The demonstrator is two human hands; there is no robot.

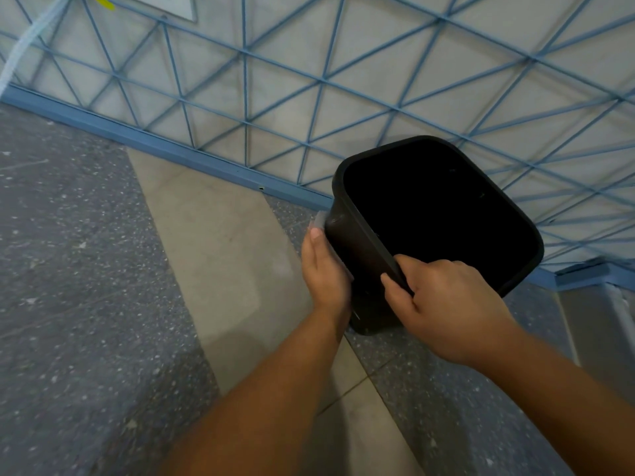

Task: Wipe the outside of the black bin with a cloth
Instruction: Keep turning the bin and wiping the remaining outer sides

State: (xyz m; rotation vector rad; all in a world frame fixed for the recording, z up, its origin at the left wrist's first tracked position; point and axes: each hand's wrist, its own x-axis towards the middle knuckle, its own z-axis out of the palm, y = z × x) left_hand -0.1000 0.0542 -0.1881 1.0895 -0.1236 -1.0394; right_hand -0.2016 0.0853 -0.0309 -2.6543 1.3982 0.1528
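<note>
The black bin (pixel 357 255) stands on the floor against the wall, tilted, its dark open mouth facing up. My right hand (pixel 443 307) grips the near rim, fingers curled over the edge. My left hand (pixel 324 269) lies flat against the bin's left outer side with straight fingers. A grey cloth (pixel 319 219) is pressed between that palm and the bin; only a small corner of it shows above my fingertips.
A pale wall with a blue triangle line pattern (pixel 309 80) rises right behind the bin, edged by a blue skirting (pixel 165 146). The floor has grey speckled tiles (pixel 68 269) and a beige strip (pixel 220 255). A white hose (pixel 24 46) hangs at the top left.
</note>
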